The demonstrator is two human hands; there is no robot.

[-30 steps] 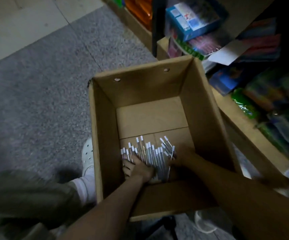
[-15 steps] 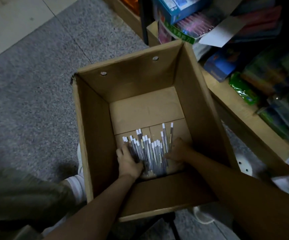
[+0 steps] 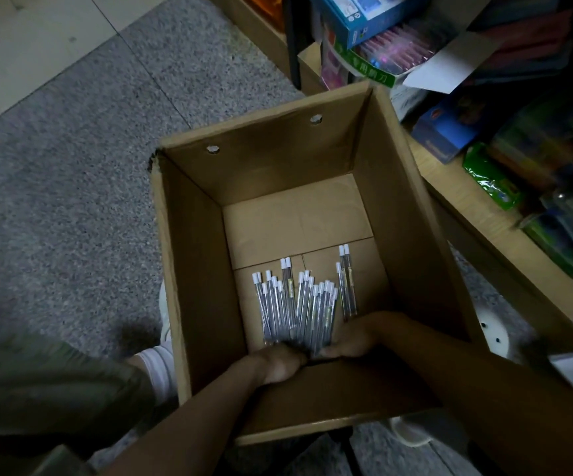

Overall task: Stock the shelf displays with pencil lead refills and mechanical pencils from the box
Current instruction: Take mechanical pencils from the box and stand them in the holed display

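Note:
An open cardboard box [image 3: 196, 276] stands on the floor in front of me. On its bottom lie several slim clear lead refill tubes [image 3: 299, 304] with white caps, bunched side by side and pointing away from me. My left hand [image 3: 280, 364] and my right hand [image 3: 357, 338] are both down inside the box, closed around the near ends of the bunch from the left and the right. Three tubes [image 3: 347, 283] lie a little apart at the bunch's right side.
A wooden shelf [image 3: 477, 218] runs along the right, stacked with coloured stationery packs and a blue box [image 3: 364, 15]. Grey speckled floor [image 3: 72, 166] lies to the left. My white shoes show beside and below the box.
Both hands have slid back toward the near wall of the box, drawing the tubes into a tighter bunch. The camera has shifted, so the box sits lower and further right in view.

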